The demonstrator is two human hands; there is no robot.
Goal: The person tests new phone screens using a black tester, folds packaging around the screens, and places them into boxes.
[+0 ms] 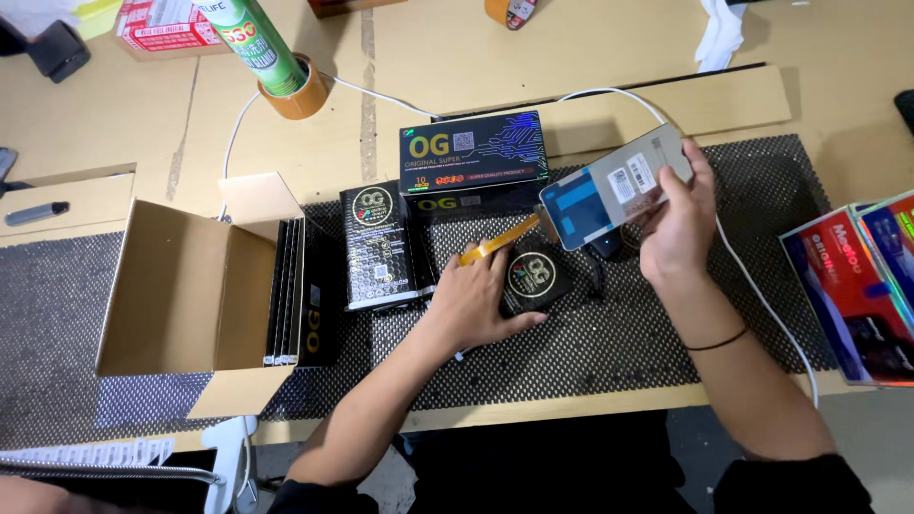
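My right hand (pixel 678 221) holds up a flat grey phone screen panel (pixel 614 187) with blue protective strips and a sticker on its back. An orange flex ribbon (pixel 497 246) hangs from the panel's lower left corner. My left hand (pixel 473 297) pinches that ribbon between its fingertips while resting over a small black box with a round gold emblem (pixel 543 278) on the dark mesh mat (pixel 666 324). A larger black box (pixel 473 152) stands just behind the panel.
An open cardboard carton (pixel 190 286) with thin black boxes stacked on edge sits at the left. Another black box (pixel 374 246) lies beside it. A white cable (pixel 762 295) crosses the mat. Colourful boxes (pixel 862 286) lie right; a spray can in a tape roll (pixel 276 57) behind.
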